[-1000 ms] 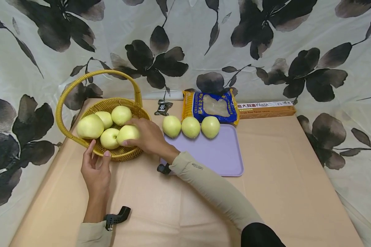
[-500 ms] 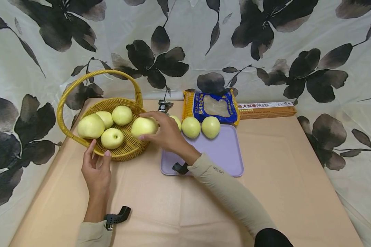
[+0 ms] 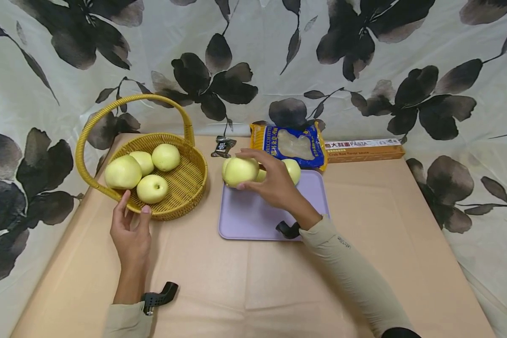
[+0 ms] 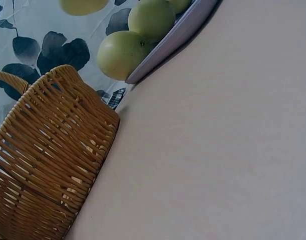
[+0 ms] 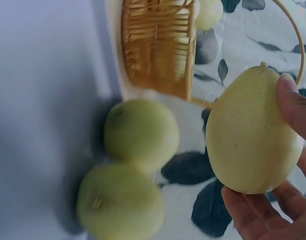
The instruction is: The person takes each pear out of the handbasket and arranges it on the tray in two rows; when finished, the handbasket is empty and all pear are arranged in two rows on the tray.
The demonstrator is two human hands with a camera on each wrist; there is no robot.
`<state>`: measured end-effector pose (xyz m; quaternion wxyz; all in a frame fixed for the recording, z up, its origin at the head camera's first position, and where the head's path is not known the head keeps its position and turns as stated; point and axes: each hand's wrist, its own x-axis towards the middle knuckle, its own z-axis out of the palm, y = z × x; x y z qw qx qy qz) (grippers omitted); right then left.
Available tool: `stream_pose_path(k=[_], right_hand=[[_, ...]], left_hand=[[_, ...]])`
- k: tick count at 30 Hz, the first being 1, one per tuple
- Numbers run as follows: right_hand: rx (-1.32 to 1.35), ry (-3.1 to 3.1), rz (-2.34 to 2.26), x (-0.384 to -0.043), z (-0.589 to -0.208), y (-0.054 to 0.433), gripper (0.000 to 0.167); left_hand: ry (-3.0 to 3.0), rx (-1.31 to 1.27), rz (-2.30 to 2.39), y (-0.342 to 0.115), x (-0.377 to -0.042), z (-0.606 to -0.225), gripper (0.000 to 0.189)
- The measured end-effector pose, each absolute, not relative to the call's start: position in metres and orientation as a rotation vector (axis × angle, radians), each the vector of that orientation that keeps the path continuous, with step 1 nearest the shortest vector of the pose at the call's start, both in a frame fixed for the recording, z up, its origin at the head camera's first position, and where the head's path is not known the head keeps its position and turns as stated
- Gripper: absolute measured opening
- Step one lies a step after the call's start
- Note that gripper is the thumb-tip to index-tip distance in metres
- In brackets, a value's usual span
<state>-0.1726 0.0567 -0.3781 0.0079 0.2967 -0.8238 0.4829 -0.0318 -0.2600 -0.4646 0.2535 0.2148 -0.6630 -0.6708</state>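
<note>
My right hand (image 3: 274,180) grips a pale yellow-green pear (image 3: 241,172) between thumb and fingers. In the right wrist view the pear (image 5: 255,132) hangs above the purple tray, its short stem pointing up. Three more pears (image 3: 293,171) are lined up along the far side of the tray (image 3: 245,225), partly hidden by the held one and the hand. At the left stands a yellow wicker basket (image 3: 186,188) with a tall handle and several pears (image 3: 152,188) in it. My left hand (image 3: 131,239) touches the basket's near rim with its fingertips.
Behind the tray lies a blue and yellow pasta bag (image 3: 293,145), with a long brown pasta box (image 3: 365,151) to its right. A small black wrapped packet (image 3: 223,146) sits between basket and bag. Floral cloth (image 3: 355,108) hangs behind the table.
My right hand has lifted a pear out of the basket and carried it rightward over the tray's far left part. The left hand has stayed at the basket rim.
</note>
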Motion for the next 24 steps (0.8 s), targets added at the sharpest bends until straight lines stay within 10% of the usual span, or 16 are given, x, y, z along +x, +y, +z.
stream_pose_path(k=[24], right_hand=[[0.754, -2.544, 1.602, -0.182, -0.404, 0.193, 0.069]], left_hand=[[-1.803, 0.561, -1.797, -0.262, -0.033, -0.466, 0.06]])
